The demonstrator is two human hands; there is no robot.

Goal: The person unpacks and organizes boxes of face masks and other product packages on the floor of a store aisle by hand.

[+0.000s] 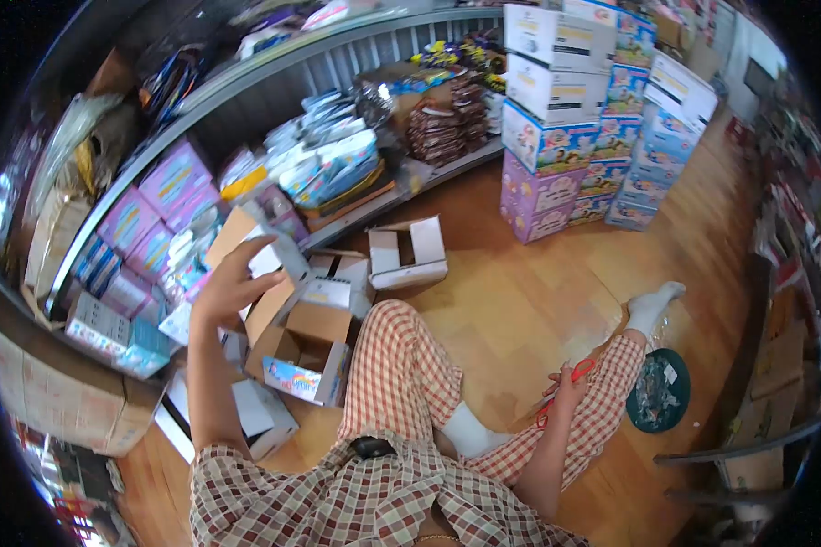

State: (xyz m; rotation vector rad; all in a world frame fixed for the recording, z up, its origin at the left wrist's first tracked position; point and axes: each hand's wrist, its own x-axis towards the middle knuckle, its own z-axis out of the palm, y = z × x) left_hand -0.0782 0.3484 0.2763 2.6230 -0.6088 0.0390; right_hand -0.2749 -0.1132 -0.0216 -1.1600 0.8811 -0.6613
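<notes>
From my remote post, I see the left hand (233, 287), fingers half-curled at the white carton (289, 259) just beyond the open box (292, 379), whether gripping I cannot tell, and the right hand (568, 392) closed around a red-handled tool (582, 369).

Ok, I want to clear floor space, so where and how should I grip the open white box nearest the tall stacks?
I'd try the white box by its right wall's top edge, from above: its open top leaves room to hook inside, and bare floor lies to the right, while other boxes sit close on the left.
</notes>
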